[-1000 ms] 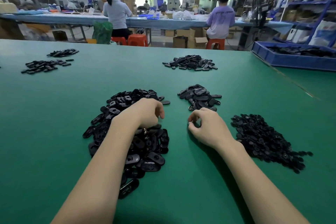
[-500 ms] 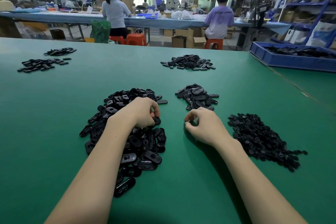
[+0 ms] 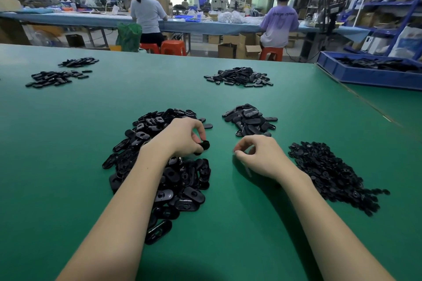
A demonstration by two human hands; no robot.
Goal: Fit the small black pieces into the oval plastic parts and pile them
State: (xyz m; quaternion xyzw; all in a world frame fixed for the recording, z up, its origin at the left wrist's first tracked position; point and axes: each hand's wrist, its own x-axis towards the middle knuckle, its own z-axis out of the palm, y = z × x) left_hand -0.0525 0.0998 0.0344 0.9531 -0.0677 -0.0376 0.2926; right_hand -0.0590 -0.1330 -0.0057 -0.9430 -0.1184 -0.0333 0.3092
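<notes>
Progress early: small finished pile (image 3: 250, 120) seen far centre; large oval-part heap (image 3: 159, 166) left, small-piece heap (image 3: 331, 171) right, both unworked. Left hand (image 3: 185, 138) grip clamped on oval part (image 3: 204, 145); right hand (image 3: 260, 155) grip curled, contents not discernible.

The green table (image 3: 68, 143) spreads under the left hand (image 3: 182, 137) and its grip, running far ahead of it and out to either side. Far ahead and well to the right of the grip, a blue tray (image 3: 365, 76) sits by the table's edge, with blue shelving (image 3: 388, 2) behind it. Straight beyond the grip and past the table's far edge are orange stools (image 3: 173, 47), a green bag (image 3: 129, 35) and open cardboard boxes (image 3: 242, 47), and a person in a grey top (image 3: 147, 16) and a person in a lilac shirt (image 3: 279, 25) sit backs turned at a long blue-covered bench (image 3: 68, 18).
</notes>
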